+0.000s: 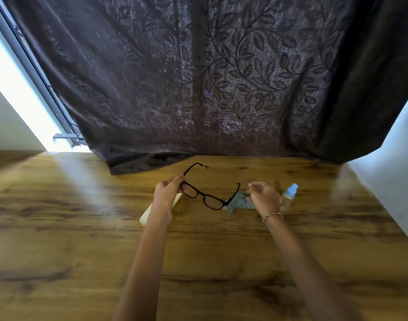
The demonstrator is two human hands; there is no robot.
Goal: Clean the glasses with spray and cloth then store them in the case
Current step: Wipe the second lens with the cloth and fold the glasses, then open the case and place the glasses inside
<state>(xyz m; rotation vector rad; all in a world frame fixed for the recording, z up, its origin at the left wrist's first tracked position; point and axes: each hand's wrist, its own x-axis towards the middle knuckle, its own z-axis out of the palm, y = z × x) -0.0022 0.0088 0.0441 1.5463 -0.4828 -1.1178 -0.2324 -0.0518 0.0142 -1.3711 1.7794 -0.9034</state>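
Note:
Black-framed glasses hang above the table with both arms unfolded. My left hand pinches them at the left hinge. My right hand hovers just right of the other arm, fingers loosely curled, holding nothing that I can see. Under it lies a crumpled grey-blue cloth. A small clear spray bottle with a pale blue cap lies on its side to the right of that hand. A cream-coloured case lies on the table, mostly hidden under my left wrist.
The wooden table runs wide to both sides and towards me. A dark leaf-patterned curtain hangs at the far edge and drapes onto the table. A bright window frame is at the left, a white wall at the right.

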